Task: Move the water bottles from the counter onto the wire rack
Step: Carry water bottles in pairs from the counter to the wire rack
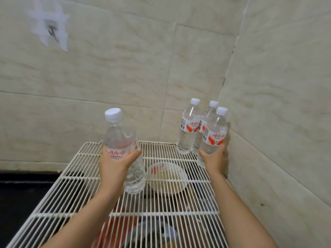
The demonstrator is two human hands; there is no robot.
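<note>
Two clear white-capped water bottles (pixel 186 129) already stand on the white wire rack (pixel 75 169) at one o'clock. My right hand (pixel 214 159) grips a third beside them; my left hand (pixel 114 163) holds a fourth at eleven, unplaced.

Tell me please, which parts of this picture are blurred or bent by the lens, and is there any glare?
Head view: the hook on the wall is smeared by blur; the items under the wire rack are soft and hard to identify. The wide lens bends the wall's tile lines and the rack's edges. The light is dim and even, with no strong glare; only small highlights show on the bottle in the left hand and the bottle in the right hand.
</note>
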